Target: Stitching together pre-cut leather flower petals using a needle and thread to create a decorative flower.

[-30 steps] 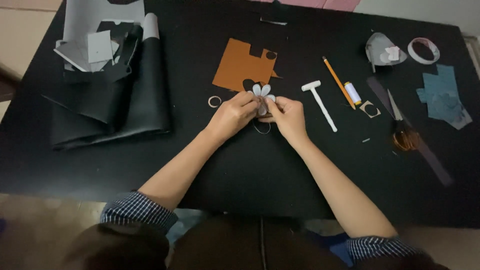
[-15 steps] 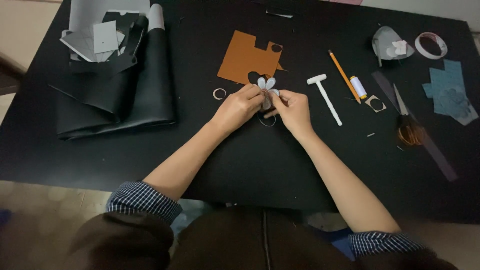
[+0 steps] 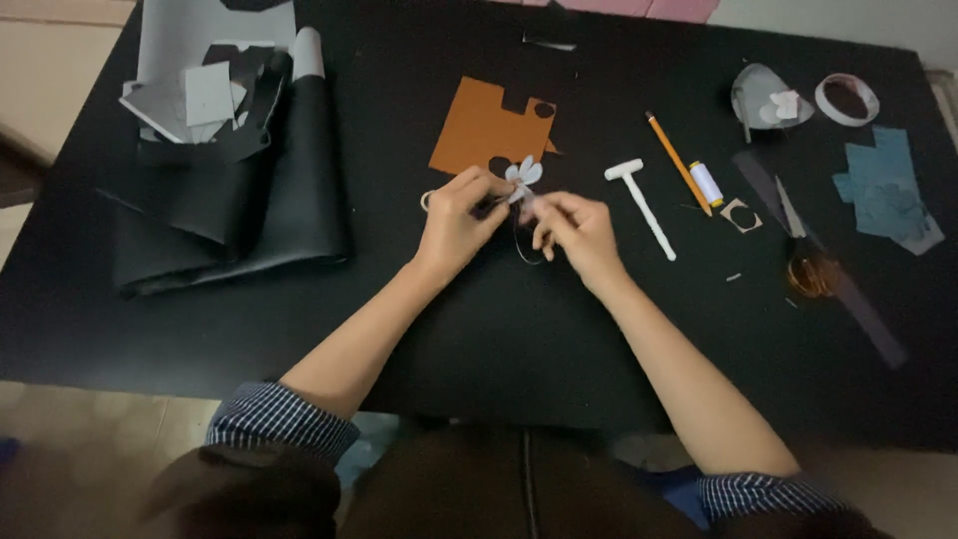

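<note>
Hands met over the middle of the black table [image 3: 299, 319] in the head view. Your left hand [image 3: 454, 215] pinched, with fingers closed narrow, the base of a small pale flower-shaped piece [image 3: 523, 176]; its petals stood up just above the fingertips. Your right hand [image 3: 576, 228] had its thumb and forefinger closed just beside the same piece, and a thin dark loop of thread or wire [image 3: 524, 248] hung between the two hands. Whether the right fingers gripped the piece itself or only the thread could not be told.

Compared with the picture half a second earlier, both hands sat in nearly the same place on the table, and the pale piece remained between them, just in front of the orange cut-out sheet [image 3: 479, 125]. The grip had not been released; the change was slight.

Beside the right hand lay a white T-shaped tool [image 3: 641, 205], then a pencil [image 3: 679, 162] and a spool of thread [image 3: 707, 184]. Folded black material [image 3: 230, 220] lay well apart to the left.
</note>
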